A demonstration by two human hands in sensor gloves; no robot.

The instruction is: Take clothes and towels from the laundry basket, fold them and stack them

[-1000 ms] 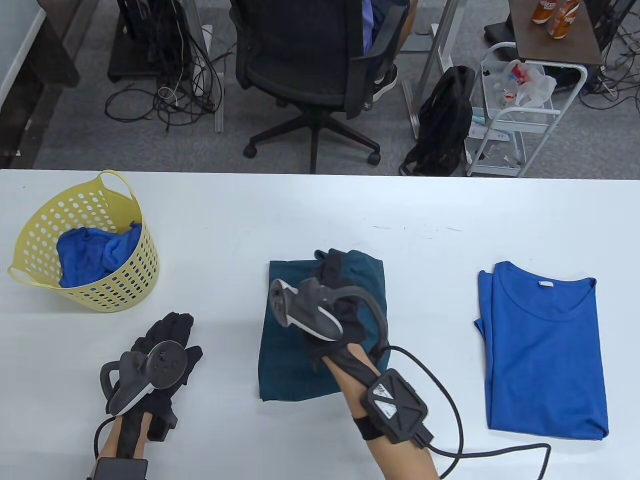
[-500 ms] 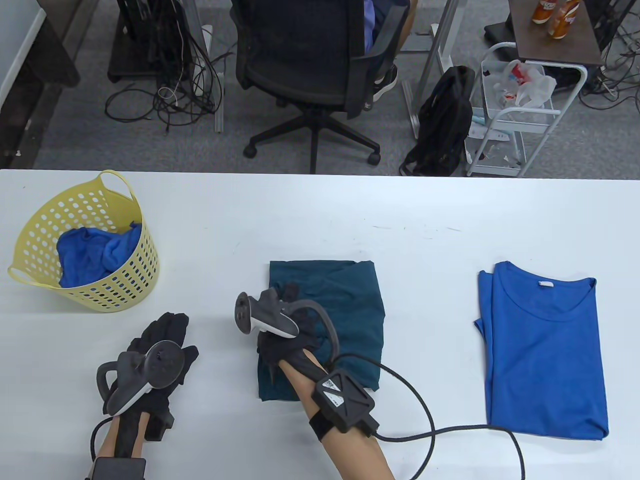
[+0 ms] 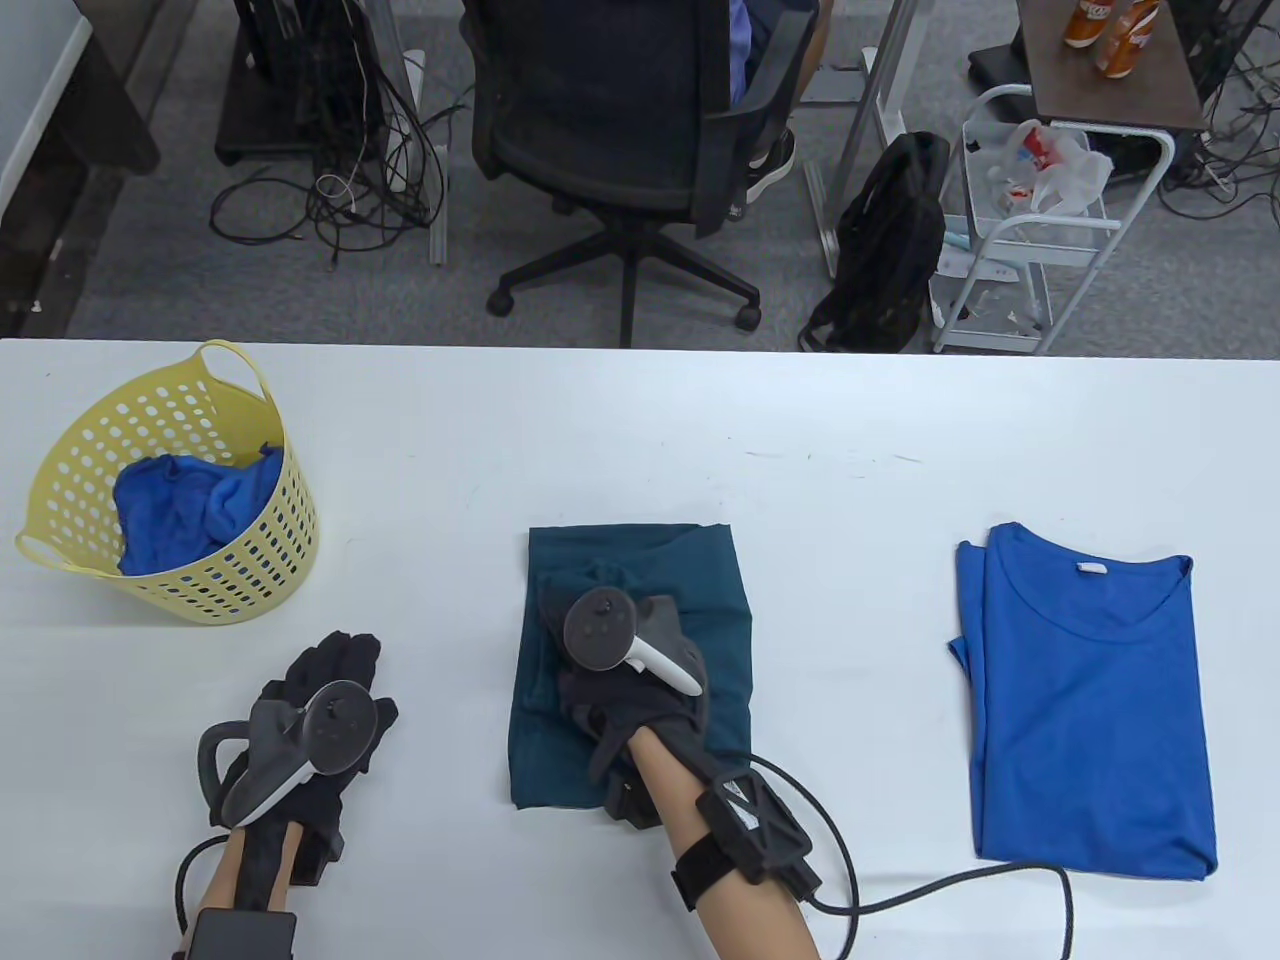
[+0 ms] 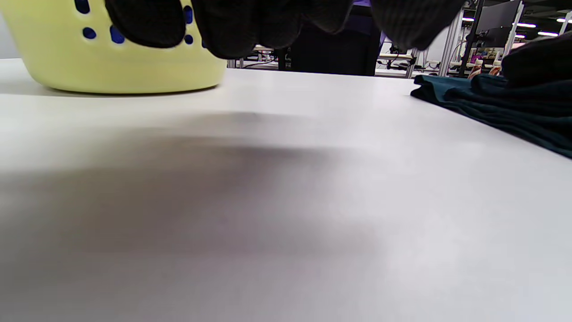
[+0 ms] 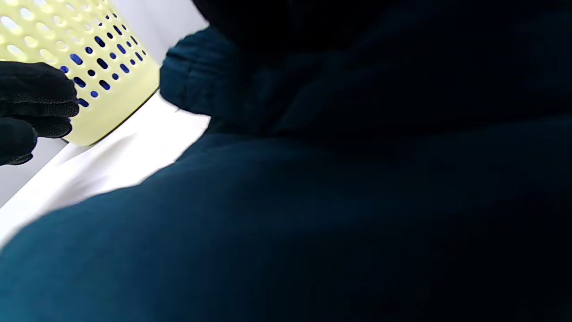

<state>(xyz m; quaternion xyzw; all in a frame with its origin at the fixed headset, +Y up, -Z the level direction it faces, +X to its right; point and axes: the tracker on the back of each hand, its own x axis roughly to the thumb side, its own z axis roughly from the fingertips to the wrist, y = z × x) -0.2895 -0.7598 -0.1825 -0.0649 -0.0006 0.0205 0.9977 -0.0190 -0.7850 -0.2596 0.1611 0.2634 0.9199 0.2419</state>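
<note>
Table view: you look steeply down on the tabletop [image 3: 640,430], office floor across the frame's top.
Left wrist view: you skim low over the tabletop, basket [image 4: 116,67] upper left, teal garment [image 4: 500,107] at right.
Right wrist view: pressed close against that garment; basket upper left, shared.

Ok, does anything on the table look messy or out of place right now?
Nothing is spilled or damaged. The teal garment under the right hand lies slightly skewed, its edges uneven. The blue shirt lies flat, one sleeve folded in. A blue cloth sits crumpled in the yellow basket, not yet folded.
</note>
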